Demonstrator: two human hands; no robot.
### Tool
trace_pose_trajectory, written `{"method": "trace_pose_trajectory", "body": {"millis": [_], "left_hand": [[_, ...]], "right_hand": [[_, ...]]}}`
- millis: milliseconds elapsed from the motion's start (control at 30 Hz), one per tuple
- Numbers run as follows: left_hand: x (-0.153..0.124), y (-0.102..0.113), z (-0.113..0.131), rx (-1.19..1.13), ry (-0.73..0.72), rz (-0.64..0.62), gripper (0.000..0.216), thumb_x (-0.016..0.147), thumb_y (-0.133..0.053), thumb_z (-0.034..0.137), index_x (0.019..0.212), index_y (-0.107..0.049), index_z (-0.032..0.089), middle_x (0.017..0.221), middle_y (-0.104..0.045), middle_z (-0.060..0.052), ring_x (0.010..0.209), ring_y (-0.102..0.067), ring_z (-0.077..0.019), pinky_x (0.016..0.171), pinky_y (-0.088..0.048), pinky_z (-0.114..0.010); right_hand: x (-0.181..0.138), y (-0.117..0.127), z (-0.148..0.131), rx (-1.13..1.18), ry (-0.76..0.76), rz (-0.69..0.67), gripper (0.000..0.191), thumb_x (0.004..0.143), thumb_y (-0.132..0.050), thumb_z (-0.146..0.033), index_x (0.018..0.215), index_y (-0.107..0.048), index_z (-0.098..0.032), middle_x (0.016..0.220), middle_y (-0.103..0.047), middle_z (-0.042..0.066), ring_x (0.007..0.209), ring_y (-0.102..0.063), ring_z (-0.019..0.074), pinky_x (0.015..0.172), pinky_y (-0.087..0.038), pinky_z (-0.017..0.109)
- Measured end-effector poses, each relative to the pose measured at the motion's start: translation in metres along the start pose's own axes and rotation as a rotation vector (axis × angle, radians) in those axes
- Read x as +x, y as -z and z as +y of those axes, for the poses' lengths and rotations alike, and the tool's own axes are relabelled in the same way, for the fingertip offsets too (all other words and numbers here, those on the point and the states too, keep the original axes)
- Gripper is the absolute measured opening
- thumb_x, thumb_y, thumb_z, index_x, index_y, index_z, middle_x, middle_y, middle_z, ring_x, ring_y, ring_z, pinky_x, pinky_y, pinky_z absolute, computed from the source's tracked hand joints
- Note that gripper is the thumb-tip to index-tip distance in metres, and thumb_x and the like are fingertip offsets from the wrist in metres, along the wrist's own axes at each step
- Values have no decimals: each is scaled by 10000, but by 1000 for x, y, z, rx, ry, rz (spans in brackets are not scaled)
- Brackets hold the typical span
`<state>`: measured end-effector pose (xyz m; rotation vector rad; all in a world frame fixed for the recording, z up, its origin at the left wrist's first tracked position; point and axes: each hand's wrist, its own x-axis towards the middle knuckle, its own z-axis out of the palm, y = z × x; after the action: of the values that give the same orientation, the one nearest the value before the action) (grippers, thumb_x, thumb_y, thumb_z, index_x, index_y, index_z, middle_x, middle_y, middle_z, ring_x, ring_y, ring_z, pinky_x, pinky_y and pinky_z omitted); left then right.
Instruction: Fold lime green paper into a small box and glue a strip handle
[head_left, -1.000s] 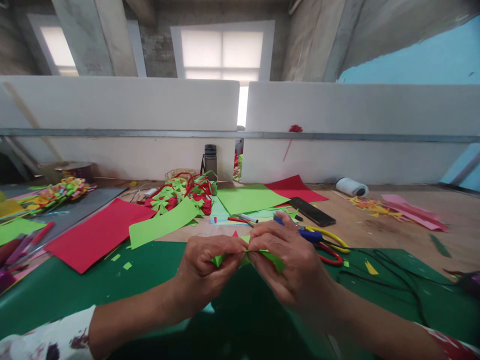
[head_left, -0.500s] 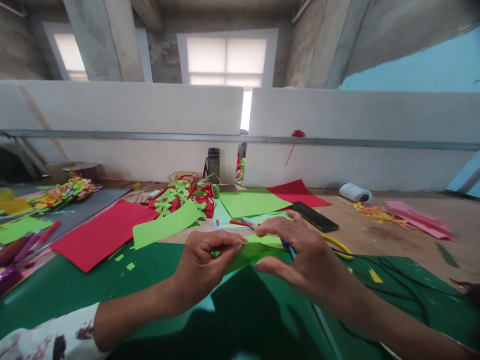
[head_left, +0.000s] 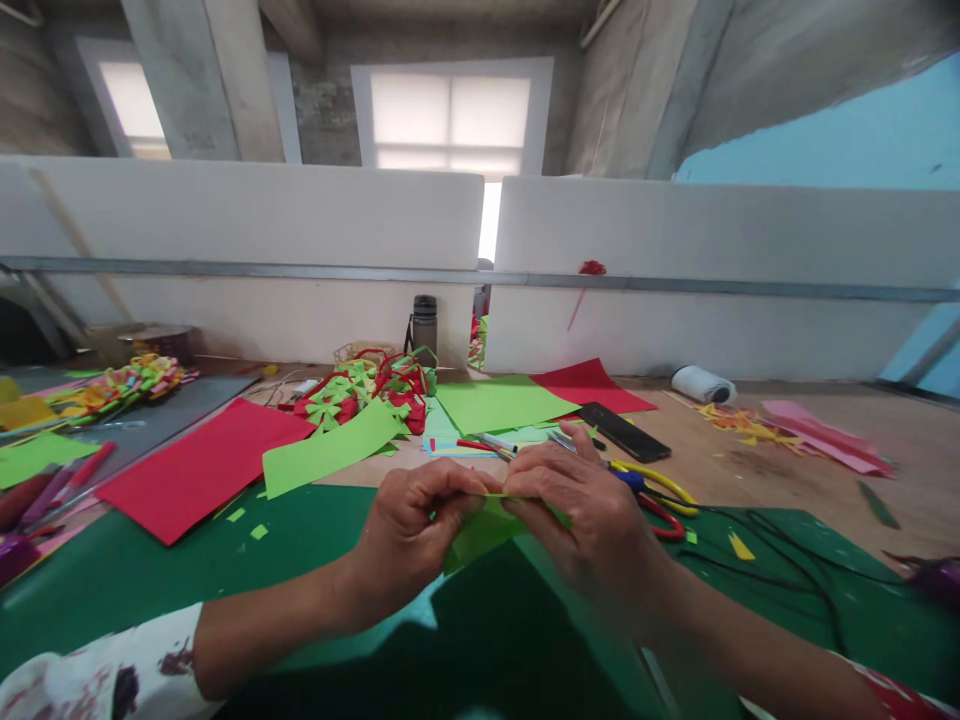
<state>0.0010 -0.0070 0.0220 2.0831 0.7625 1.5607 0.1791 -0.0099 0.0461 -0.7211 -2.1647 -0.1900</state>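
My left hand and my right hand meet above the dark green mat, both pinching a small folded piece of light green paper. The fingers of both hands are closed on its upper edge, thumbs and forefingers nearly touching. Just behind my right hand lie scissors with yellow and red handles and a few pens.
A red sheet and a light green strip lie left of centre. Finished red and green paper bows are piled behind, near a bottle. A black phone, a black cable and a white roll sit right.
My right hand spread away along the paper half a second ago, then came back to the left hand; both now pinch the green piece close together again.
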Motion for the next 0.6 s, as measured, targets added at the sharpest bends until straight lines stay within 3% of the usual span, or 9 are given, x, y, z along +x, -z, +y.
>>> {"method": "trace_pose_trajectory", "body": {"millis": [400,600], "left_hand": [[-2,1,-4,25,-56,-138,144,836,-517,88,810,-636,165,820,-710,-29,686,-644,-114,664,-518,-205],[2,4,-3,-41,7,-69,130,819,-536,98,795,-651,153,878,-717,-64,775,-657,-153,701,-526,-242]], "right_hand": [[2,-4,-2,-94,107,-56,198,855,-444,-100,751,-590,-183,746,-638,6,735,-571,146,973,-205,465],[10,0,1,-117,102,-68,183,848,-467,-97,739,-592,-173,743,-633,3,748,-577,148,975,-182,464]]}}
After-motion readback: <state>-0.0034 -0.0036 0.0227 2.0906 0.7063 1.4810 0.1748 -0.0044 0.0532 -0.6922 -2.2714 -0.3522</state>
